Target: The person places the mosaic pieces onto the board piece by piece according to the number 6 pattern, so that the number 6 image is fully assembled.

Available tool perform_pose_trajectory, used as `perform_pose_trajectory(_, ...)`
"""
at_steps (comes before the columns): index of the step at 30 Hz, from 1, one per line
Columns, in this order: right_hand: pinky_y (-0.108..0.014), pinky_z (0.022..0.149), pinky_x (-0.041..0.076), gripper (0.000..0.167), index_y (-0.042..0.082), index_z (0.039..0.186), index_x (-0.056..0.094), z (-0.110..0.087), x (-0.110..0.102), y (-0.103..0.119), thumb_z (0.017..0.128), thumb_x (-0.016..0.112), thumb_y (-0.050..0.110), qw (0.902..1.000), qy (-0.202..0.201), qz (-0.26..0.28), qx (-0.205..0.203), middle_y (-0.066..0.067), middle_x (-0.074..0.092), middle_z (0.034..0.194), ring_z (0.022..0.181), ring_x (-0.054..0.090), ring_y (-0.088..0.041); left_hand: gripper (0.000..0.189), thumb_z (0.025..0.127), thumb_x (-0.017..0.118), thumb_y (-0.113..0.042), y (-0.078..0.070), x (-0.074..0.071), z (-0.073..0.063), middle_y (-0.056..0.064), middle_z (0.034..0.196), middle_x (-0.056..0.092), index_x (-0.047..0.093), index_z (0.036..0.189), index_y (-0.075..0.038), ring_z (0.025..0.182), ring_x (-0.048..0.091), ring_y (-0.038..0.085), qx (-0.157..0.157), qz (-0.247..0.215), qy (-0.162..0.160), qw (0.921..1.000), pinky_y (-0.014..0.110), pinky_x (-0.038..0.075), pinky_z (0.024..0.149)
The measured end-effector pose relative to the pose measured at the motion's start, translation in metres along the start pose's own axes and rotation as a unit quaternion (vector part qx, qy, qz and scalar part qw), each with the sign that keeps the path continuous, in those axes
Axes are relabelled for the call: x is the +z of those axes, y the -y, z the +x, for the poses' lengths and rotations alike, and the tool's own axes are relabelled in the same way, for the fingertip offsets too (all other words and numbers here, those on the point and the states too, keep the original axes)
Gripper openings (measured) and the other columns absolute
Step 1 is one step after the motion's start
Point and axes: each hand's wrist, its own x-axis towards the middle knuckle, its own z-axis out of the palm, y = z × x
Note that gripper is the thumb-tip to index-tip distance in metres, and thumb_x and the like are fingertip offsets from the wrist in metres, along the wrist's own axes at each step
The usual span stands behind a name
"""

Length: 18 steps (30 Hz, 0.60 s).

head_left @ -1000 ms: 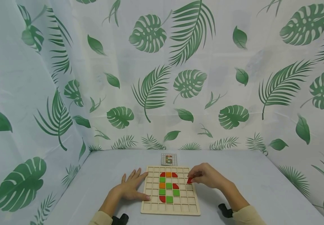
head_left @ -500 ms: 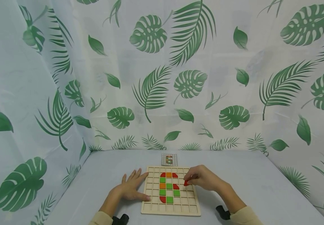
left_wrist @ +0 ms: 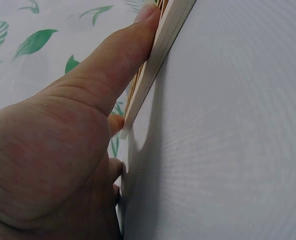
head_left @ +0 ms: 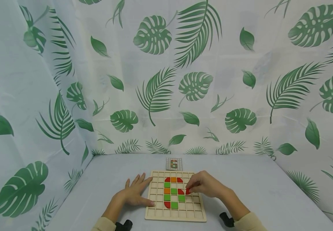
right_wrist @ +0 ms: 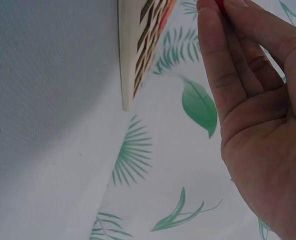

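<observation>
A square wooden grid board (head_left: 157, 212) lies on the table, with red, orange and green tiles set in its middle cells. Over the board's right half, my right hand (head_left: 208, 184) pinches a small red tile (head_left: 187, 191) between thumb and fingers, just right of a red rounded tile (head_left: 181, 192). In the right wrist view, only a sliver of that red tile shows between the fingertips. My left hand (head_left: 134, 192) lies spread at the board's left side, thumb and a finger on its edge. The left wrist view shows the thumb (left_wrist: 123, 55) resting on the board's rim.
Behind the board lies a small card (head_left: 174, 164) printed with a grid and a coloured figure. A grey-white cloth covers the table (head_left: 111, 166). A leaf-patterned curtain (head_left: 160, 134) rises at the back and sides. Black wrist mounts (head_left: 227, 220) sit below both forearms.
My right hand has carried the red tile leftward and slightly toward me, from the board's right edge to beside the coloured tiles. The left hand has stayed in place.
</observation>
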Motion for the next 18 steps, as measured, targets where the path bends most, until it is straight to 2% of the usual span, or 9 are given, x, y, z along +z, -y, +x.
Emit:
perform_pose_trajectory(8, -0.022, 0.076, 0.062, 0.013, 0.006, 0.101, 0.083, 0.002, 0.005, 0.002, 0.090, 0.077, 0.000, 0.9999, 0.007, 0.008, -0.002, -0.002, 0.078, 0.097, 0.083, 0.072, -0.008, 0.113, 0.074, 0.079, -0.074, 0.000, 0.000, 0.000, 0.018, 0.174, 0.017, 0.034, 0.164, -0.023, 0.161, 0.010, 0.044, 0.001, -0.001, 0.000, 1.0000, 0.078, -0.001, 0.121)
perform_pose_trajectory(18, -0.022, 0.076, 0.062, 0.011, 0.009, 0.099, 0.083, 0.004, 0.011, 0.003, 0.090, 0.080, 0.005, 0.9998, 0.018, 0.008, -0.010, 0.000, 0.080, 0.097, 0.081, 0.073, -0.008, 0.118, 0.071, 0.076, -0.080, 0.002, 0.000, 0.001, 0.018, 0.175, 0.013, 0.032, 0.164, -0.023, 0.161, 0.006, 0.045, 0.005, -0.014, 0.004, 0.9999, 0.077, -0.007, 0.121)
